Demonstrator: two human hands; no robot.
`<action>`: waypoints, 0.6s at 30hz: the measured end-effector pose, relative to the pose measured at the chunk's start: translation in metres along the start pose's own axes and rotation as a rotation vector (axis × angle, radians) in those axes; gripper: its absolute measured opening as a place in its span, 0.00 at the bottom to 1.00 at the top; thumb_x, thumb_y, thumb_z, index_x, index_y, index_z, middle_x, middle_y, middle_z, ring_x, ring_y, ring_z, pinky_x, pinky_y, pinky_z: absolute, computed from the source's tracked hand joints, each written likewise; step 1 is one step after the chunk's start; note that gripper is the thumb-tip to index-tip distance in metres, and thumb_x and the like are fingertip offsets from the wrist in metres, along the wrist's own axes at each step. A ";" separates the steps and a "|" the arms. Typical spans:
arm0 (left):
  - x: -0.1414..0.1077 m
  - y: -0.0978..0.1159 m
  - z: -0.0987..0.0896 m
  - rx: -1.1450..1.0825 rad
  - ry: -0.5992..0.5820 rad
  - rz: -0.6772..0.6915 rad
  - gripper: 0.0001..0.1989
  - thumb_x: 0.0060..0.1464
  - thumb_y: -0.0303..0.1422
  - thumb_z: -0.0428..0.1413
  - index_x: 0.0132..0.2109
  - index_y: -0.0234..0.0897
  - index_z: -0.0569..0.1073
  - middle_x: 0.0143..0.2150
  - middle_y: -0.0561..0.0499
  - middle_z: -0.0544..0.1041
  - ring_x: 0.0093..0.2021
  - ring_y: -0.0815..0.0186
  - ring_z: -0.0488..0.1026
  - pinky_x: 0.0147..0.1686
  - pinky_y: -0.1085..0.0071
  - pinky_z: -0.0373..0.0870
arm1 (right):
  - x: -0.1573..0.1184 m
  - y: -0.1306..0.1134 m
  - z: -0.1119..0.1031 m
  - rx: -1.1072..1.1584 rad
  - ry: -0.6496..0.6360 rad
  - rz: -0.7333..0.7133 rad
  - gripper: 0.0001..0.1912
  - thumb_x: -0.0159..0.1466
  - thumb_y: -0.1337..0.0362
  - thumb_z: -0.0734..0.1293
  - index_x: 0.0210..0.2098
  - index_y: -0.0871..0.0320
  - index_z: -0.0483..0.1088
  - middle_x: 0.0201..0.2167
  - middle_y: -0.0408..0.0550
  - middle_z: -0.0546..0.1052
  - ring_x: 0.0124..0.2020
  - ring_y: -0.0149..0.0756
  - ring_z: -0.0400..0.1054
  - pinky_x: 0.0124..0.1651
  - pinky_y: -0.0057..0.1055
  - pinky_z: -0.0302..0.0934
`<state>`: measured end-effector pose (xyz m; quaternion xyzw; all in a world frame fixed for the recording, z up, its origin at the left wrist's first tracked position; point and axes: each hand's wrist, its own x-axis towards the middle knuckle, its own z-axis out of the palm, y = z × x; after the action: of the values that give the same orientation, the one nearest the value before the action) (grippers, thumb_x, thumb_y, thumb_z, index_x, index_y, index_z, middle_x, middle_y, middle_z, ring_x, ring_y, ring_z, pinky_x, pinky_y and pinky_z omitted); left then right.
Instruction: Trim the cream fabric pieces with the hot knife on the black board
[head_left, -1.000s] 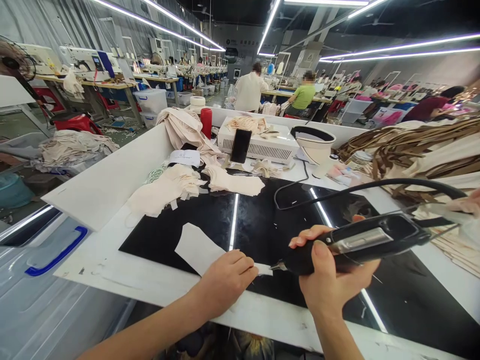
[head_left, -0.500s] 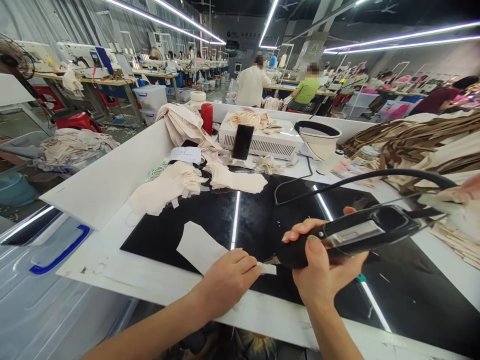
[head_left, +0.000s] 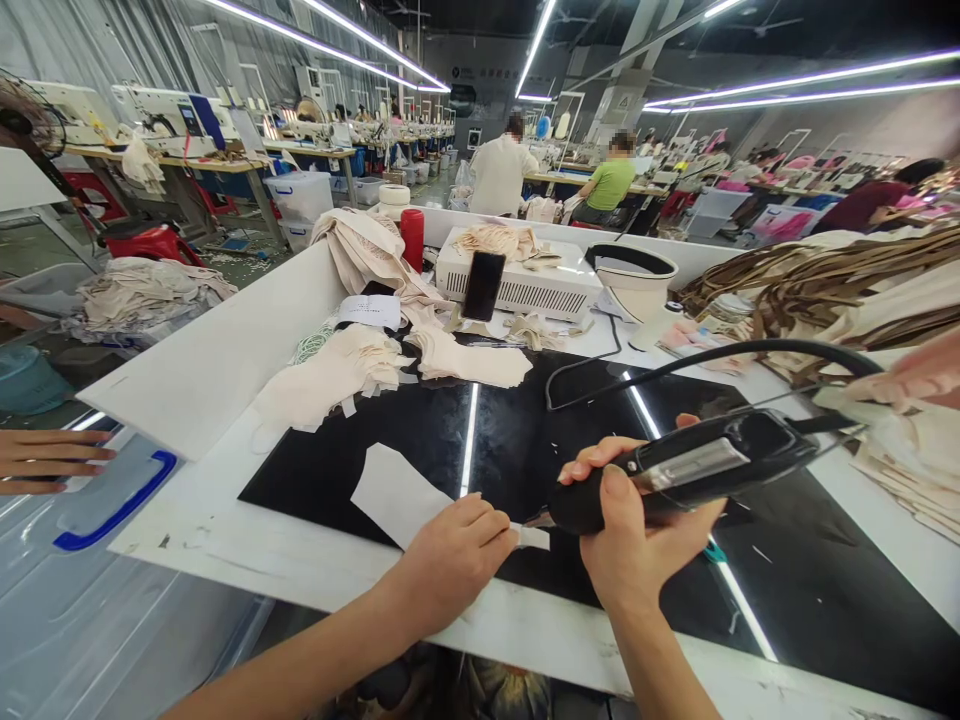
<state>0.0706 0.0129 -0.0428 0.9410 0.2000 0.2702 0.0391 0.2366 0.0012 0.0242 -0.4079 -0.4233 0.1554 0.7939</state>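
Note:
My left hand (head_left: 459, 548) has its fingers closed on a white cut piece (head_left: 397, 492), which looks like fabric, lying on the black glossy board (head_left: 330, 480). The wide end of the piece sticks out to the left, and its narrow end pokes out past my fingertips. My right hand (head_left: 637, 530) is wrapped around a black corded electric hand tool (head_left: 690, 465). The tool's thin metal tip (head_left: 538, 518) points left at the narrow end, close to my left fingers; whether it touches the piece I cannot tell.
Stacks of cream fabric pieces (head_left: 337, 375) lie behind the board, with a phone (head_left: 484, 285) propped against a white box (head_left: 540, 280). The tool's black cable (head_left: 750, 350) arches over the right side. Other people's hands show at the left (head_left: 49, 460) and right (head_left: 926, 370) edges.
Another person's hand has come in at the left edge, over the clear plastic bin. My hands, the tool and the white piece stay almost the same.

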 end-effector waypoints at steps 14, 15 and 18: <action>-0.002 -0.003 0.003 -0.012 0.032 0.020 0.11 0.69 0.19 0.48 0.50 0.31 0.73 0.43 0.47 0.78 0.44 0.61 0.75 0.58 0.59 0.75 | 0.005 -0.001 -0.013 0.026 0.050 -0.023 0.33 0.60 0.65 0.76 0.61 0.42 0.64 0.31 0.35 0.77 0.26 0.32 0.71 0.29 0.35 0.72; -0.002 -0.003 0.003 -0.014 0.030 0.022 0.12 0.69 0.18 0.47 0.50 0.31 0.73 0.43 0.47 0.78 0.44 0.61 0.75 0.58 0.59 0.75 | 0.005 0.000 -0.012 0.032 0.041 -0.024 0.33 0.60 0.66 0.76 0.61 0.42 0.64 0.32 0.35 0.77 0.26 0.32 0.71 0.30 0.34 0.72; -0.002 -0.004 0.003 -0.024 0.027 0.021 0.11 0.69 0.19 0.47 0.50 0.31 0.73 0.43 0.48 0.78 0.44 0.62 0.76 0.58 0.58 0.75 | 0.004 0.001 -0.011 0.010 0.030 -0.021 0.33 0.61 0.66 0.75 0.62 0.41 0.64 0.32 0.35 0.77 0.26 0.32 0.71 0.30 0.35 0.72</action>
<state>0.0690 0.0162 -0.0472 0.9388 0.1873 0.2857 0.0448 0.2481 -0.0018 0.0224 -0.4018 -0.4146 0.1430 0.8039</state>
